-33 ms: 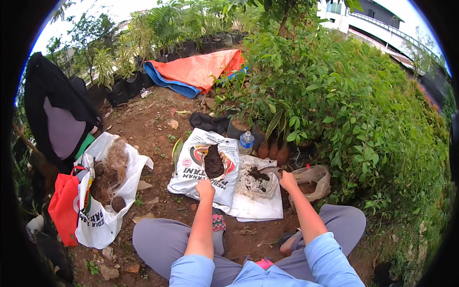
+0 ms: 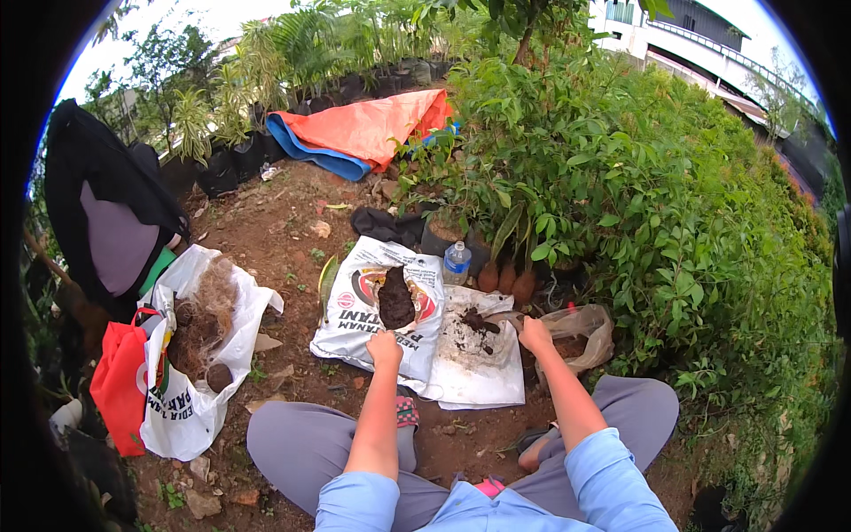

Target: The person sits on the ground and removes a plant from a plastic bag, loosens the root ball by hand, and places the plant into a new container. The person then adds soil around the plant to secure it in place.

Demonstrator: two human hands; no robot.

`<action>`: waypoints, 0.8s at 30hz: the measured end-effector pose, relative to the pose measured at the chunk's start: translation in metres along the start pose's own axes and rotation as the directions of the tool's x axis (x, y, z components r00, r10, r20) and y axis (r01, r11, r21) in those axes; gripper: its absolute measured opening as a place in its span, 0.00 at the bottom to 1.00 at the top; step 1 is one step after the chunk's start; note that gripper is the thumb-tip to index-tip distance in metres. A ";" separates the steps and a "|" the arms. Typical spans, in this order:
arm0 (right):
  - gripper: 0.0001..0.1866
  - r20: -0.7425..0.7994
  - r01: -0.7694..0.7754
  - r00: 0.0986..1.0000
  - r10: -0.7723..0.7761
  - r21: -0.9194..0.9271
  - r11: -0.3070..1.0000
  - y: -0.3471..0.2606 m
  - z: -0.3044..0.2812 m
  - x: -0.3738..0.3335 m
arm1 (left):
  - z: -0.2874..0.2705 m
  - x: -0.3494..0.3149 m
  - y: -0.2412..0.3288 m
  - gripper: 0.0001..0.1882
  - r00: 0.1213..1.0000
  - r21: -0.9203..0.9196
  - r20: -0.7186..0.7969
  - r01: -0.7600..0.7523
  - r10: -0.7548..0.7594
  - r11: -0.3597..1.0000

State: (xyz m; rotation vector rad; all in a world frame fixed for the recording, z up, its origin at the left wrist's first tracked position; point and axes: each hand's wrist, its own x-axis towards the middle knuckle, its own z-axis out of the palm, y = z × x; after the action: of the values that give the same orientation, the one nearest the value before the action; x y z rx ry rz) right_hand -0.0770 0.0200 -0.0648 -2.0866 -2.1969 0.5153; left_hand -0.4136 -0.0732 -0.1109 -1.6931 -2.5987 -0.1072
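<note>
My left hand [image 2: 385, 349] is closed in a loose fist at the near edge of a white printed sack [image 2: 341, 324]. Dark soil [image 2: 395, 300] shows through an opening in that sack, just beyond the fist. What the left fingers hold, if anything, is hidden. My right hand [image 2: 534, 335] is closed at the right side of a flattened, soiled white sack [image 2: 468, 390]. A flat greyish tool, perhaps a trowel [image 2: 508, 317], reaches left from this hand toward a clump of dark soil [image 2: 480, 322] on the sack.
A water bottle [image 2: 457, 259] stands behind the sacks, near brown husk-like objects [image 2: 507, 279]. A clear plastic bag [image 2: 581, 337] lies right. At left are a sack of fibre [image 2: 206, 310], a red bag [image 2: 124, 381] and a person in dark clothing [image 2: 106, 195]. Dense bushes [image 2: 638, 195] line the right.
My left hand has shifted very slightly to the right along the sack. My right hand and the things around it look almost the same.
</note>
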 end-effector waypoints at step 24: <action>0.15 0.227 0.138 0.964 -0.141 0.029 0.990 -0.044 0.086 0.036 | 0.040 0.028 0.085 0.12 0.997 -0.429 0.064 -0.015 0.047 0.903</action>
State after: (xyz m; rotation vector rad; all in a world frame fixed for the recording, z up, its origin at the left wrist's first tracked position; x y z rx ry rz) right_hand -0.1454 0.0376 -0.1397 -1.9325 -2.4330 0.7898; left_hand -0.3471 -0.0103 -0.1457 -1.8903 -2.7494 -0.6764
